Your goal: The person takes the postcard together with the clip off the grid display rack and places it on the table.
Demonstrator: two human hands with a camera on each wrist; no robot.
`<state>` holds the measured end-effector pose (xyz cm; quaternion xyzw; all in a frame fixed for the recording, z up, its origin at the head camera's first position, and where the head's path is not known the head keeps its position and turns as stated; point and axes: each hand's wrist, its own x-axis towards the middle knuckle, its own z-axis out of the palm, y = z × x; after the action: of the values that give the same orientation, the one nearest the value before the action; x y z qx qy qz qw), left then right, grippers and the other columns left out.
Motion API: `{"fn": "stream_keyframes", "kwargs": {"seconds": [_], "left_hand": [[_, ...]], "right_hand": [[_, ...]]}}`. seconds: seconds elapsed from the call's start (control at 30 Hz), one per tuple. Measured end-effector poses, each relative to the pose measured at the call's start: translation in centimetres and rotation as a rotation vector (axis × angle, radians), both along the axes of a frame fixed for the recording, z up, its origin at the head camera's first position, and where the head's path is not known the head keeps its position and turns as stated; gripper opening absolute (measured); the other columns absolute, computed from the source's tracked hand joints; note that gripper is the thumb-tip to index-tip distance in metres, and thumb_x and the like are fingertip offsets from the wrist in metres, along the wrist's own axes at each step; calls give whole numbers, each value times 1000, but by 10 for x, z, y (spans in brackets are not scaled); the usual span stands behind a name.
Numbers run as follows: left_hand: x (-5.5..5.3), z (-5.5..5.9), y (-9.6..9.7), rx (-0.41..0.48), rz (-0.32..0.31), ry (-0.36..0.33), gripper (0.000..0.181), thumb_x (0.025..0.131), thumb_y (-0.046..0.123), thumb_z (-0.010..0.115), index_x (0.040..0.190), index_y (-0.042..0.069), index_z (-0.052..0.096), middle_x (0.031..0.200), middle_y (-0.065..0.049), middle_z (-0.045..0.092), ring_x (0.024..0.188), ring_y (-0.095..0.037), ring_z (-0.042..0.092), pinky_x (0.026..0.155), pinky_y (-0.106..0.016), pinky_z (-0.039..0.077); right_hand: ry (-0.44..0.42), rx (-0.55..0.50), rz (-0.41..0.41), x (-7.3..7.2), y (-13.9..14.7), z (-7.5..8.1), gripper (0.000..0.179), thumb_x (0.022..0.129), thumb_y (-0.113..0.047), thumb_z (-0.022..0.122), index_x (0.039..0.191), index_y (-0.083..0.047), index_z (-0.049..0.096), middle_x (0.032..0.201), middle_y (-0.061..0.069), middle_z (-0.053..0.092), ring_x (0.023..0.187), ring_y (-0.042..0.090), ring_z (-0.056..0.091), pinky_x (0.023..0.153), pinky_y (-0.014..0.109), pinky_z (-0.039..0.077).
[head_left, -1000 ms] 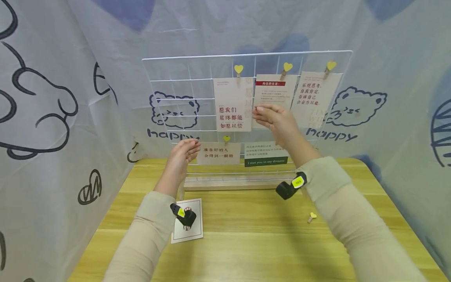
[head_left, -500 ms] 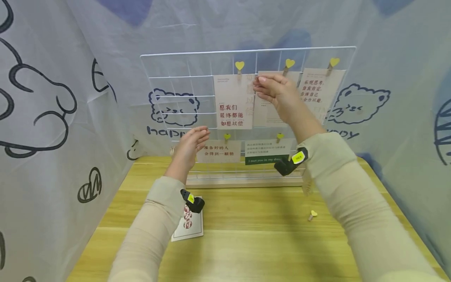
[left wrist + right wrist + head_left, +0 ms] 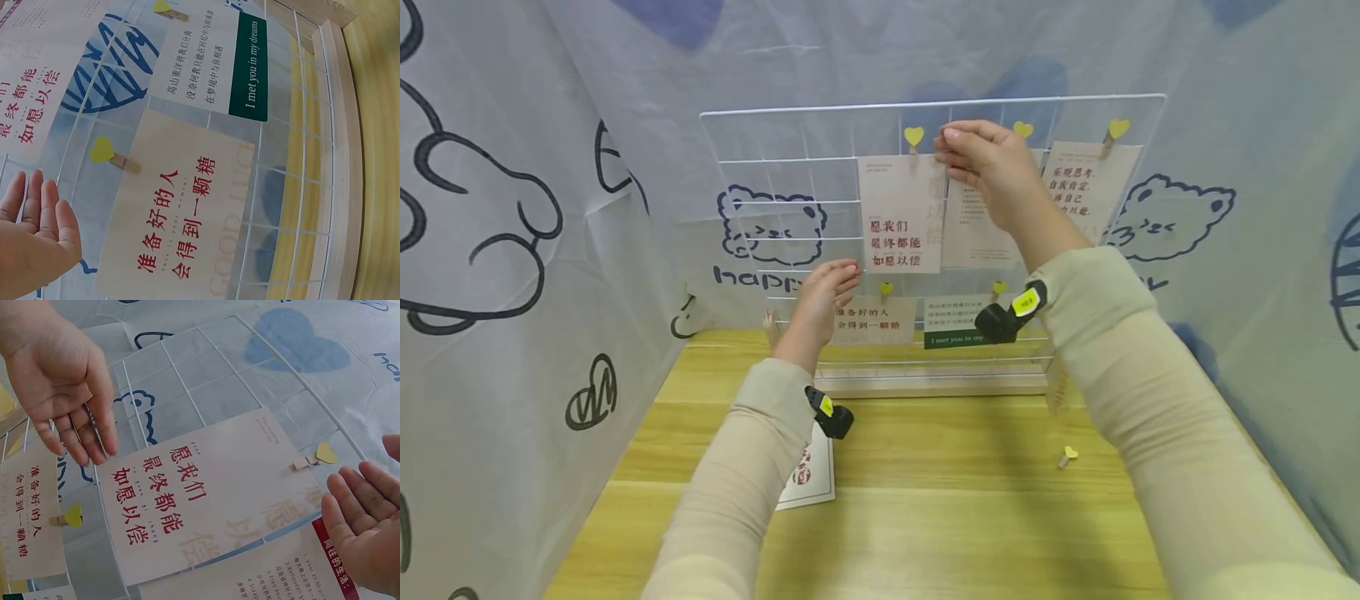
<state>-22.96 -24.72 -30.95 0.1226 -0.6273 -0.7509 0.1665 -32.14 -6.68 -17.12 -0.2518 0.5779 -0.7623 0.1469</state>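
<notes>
A tall white card (image 3: 901, 200) with red Chinese writing hangs on a white wire grid (image 3: 790, 107), held by a wooden clip with a yellow heart (image 3: 913, 136). My left hand (image 3: 823, 302), fingers extended, is at the card's lower left; the right wrist view puts its fingertips right at the card's edge. On the other side, my right hand (image 3: 996, 171) has its relaxed fingers by the card's upper right corner and overlaps the red-banner card (image 3: 331, 550). Both palms face inward with nothing in them, as the right wrist view shows.
Below hang a "good luck" card (image 3: 181, 212) and a green-striped card (image 3: 248, 69). Another card (image 3: 1090, 179) is clipped at upper right. On the wooden table (image 3: 955, 500) lie a loose heart clip (image 3: 1067, 456) and a bordered card (image 3: 808, 479). A patterned cloth (image 3: 625, 275) surrounds it.
My right hand has risen from the middle of the tall card's right edge to its upper corner. My left hand has moved up and right to its lower left. The cards stay clipped.
</notes>
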Motion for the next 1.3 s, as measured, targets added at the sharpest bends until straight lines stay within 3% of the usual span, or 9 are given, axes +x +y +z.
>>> {"fn": "stream_keyframes", "kwargs": {"seconds": [0.27, 0.47, 0.8, 1.0, 1.3], "left_hand": [[-8, -1, 4, 12, 20, -12, 33, 87, 11, 47, 116, -4, 45, 114, -16, 49, 105, -24, 46, 93, -34, 33], [-13, 0, 6, 8, 42, -25, 32, 86, 10, 50, 115, -2, 46, 112, -13, 51, 103, -22, 47, 91, -32, 36], [-22, 1, 13, 8, 67, -15, 27, 83, 6, 55, 108, -3, 49, 94, -5, 53, 94, -17, 49, 88, -28, 40], [-23, 0, 13, 32, 83, 1, 18, 84, 6, 54, 100, -1, 52, 86, -1, 53, 81, -12, 50, 85, -26, 42], [-20, -4, 9, 34, 91, -10, 24, 84, 8, 54, 106, -2, 52, 85, 0, 54, 76, -11, 51, 82, -25, 43]], "right_hand": [[21, 44, -31, -1, -3, 6, 30, 84, -10, 55, 113, 0, 51, 107, 11, 54, 100, 19, 51, 87, 27, 40], [23, 82, -80, 1, -12, 10, 29, 83, -10, 56, 111, -1, 54, 111, 10, 54, 102, 18, 50, 85, 25, 41], [81, 238, -162, 0, -19, 12, 28, 84, -17, 55, 111, -8, 56, 109, 5, 55, 97, 13, 50, 81, 23, 41], [135, 317, -190, 0, -25, 8, 31, 85, -19, 54, 115, -11, 55, 111, 2, 52, 98, 12, 48, 81, 20, 41], [222, 477, -229, 1, -38, 10, 33, 88, -18, 48, 121, -14, 50, 118, -3, 50, 102, 10, 46, 81, 20, 41]]}}
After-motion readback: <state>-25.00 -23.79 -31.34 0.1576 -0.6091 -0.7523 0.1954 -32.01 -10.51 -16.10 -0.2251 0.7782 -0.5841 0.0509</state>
